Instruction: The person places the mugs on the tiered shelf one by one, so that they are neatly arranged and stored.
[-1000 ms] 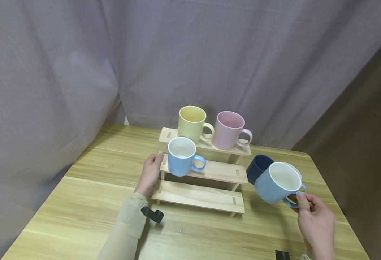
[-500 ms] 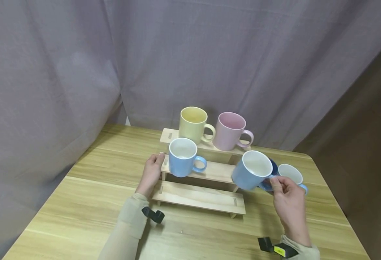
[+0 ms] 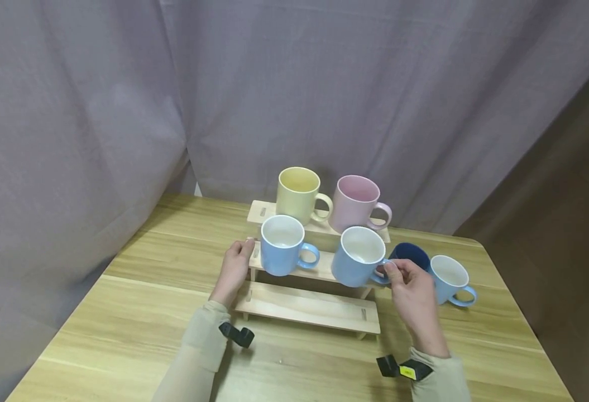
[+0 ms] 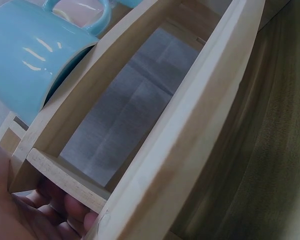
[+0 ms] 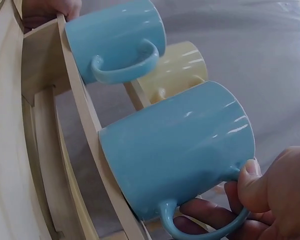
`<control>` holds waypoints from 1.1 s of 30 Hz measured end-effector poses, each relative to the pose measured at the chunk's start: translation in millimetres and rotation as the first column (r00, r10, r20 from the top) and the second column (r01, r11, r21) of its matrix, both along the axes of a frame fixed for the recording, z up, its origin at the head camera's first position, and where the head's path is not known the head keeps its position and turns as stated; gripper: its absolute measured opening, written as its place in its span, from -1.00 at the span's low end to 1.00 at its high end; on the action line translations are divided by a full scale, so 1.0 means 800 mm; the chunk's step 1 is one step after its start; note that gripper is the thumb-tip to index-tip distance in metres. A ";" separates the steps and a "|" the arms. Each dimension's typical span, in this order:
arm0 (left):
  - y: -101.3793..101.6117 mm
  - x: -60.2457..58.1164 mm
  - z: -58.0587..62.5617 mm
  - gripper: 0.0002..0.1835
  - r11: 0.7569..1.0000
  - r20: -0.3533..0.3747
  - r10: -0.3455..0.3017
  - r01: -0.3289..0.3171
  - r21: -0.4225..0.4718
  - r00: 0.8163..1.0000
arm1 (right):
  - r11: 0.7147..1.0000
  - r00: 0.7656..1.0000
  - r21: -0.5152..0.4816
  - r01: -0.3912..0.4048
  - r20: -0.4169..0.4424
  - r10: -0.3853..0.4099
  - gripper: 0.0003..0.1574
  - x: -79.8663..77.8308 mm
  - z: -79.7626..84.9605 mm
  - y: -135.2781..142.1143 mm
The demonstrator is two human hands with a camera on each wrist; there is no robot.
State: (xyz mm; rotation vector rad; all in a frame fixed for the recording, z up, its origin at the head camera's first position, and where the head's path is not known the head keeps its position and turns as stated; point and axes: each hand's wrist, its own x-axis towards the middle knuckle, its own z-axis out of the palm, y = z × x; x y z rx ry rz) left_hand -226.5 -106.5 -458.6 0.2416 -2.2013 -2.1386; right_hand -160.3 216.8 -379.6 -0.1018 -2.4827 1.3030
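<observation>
Blue mug (image 3: 355,261) just left of right hand (image 3: 416,293), handle (image 5: 169,212) pinched between thumb (image 5: 254,189) and fingers (image 5: 207,212); left hand (image 3: 235,269) grips rack (image 3: 304,305).

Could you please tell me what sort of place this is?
Probably an indoor demonstration corner, though I cannot be sure: greyish cloth hangs behind a wood-grained table, where a small tiered rack displays mugs.

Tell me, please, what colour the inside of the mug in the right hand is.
White; the head view shows the inside of that blue mug best.
</observation>
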 end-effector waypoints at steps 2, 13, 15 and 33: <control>0.000 0.000 0.000 -0.61 1.000 -0.004 0.003 -0.003 -0.001 1.000 | 1.000 1.000 -0.004 -0.022 -0.001 0.022 -0.67 -0.002 -0.001 -0.003; -0.001 0.001 0.003 -0.62 1.000 -0.004 0.019 -0.019 -0.005 1.000 | 0.991 0.993 -0.058 -0.118 0.008 0.118 -0.61 -0.010 0.000 -0.009; -0.002 0.001 0.004 -0.61 1.000 0.000 0.017 -0.017 0.001 1.000 | 0.991 0.992 -0.063 -0.121 0.016 0.122 -0.59 -0.011 0.000 -0.010; 0.000 0.001 -0.002 -0.61 1.000 -0.012 0.015 -0.015 -0.004 1.000 | 0.986 0.989 -0.083 -0.146 0.010 0.148 -0.49 -0.006 -0.008 -0.001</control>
